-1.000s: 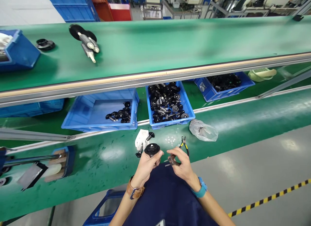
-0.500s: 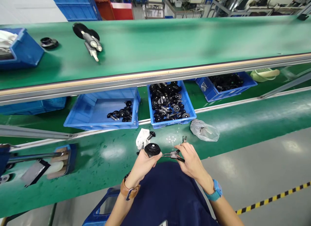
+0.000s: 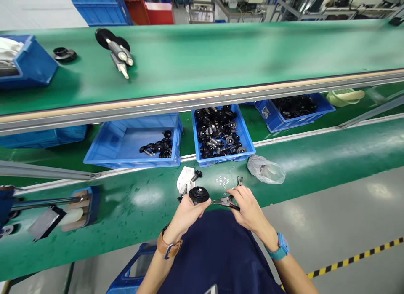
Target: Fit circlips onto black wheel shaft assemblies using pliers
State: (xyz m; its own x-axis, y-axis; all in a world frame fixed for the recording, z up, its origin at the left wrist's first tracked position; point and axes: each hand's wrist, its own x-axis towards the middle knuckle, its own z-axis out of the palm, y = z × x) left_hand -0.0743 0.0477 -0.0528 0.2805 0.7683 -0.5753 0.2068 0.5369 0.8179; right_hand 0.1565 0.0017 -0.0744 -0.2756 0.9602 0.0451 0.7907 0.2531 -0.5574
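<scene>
Head view: a round black part is held in the L hand, disc end up, w/ its lower end hidden by the closed fingers. Pliers are gripped in the R hand, handles partly covered by the palm. The pliers' long axis is laid roughly crosswise, slim tips aimed L at the underside of the disc, close by the L thumb. The part thus lies just L of the tips, w/ the L hand nearer to it; whether metal is touched by the tips can't be told. A narrow gap seems to be left btwn the tips.

Disc looks like glossy plastic or rubber, stepped in rings, w/ a small pale centre. Pliers: grey metal head, dark handles. Beyond the hands, on the smooth green bench, a crumpled white cloth glove is seen w/ a smaller black part at its R edge. Small pale rings are scattered R of it; a clear, wrinkled plastic bag is set farther R. Similar black pcs are heaped in a ribbed blue bin behind.
</scene>
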